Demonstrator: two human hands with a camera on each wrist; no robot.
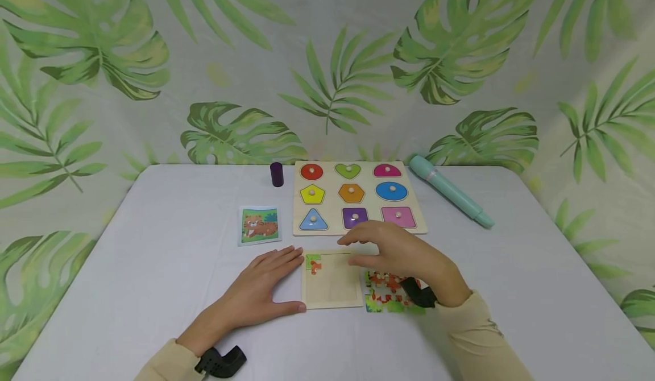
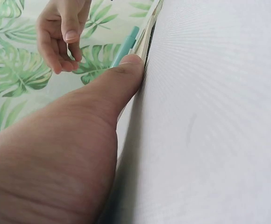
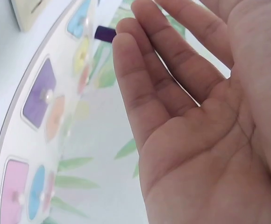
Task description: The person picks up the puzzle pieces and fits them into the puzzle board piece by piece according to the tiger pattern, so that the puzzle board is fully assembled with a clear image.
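A shallow wooden puzzle tray [image 1: 332,291] lies near the front of the table. One puzzle piece [image 1: 314,264], green with an orange figure, sits in its upper left corner. My left hand [image 1: 262,290] rests on the cloth with fingers spread, fingertips and thumb at the tray's left edge. Above the tray's upper right corner is my right hand [image 1: 396,250], raised and loosely bent, with nothing visible in it. In the right wrist view its palm and fingers [image 3: 131,88] look bare. Several loose puzzle pieces [image 1: 381,298] lie right of the tray, partly hidden by the right wrist.
Behind the tray lies a shape board [image 1: 332,228] with knobbed coloured pieces. A tiger picture card [image 1: 260,225] is left of it, with a dark purple cylinder [image 1: 277,174] farther back. A teal, pen-like tube [image 1: 452,192] lies at the back right.
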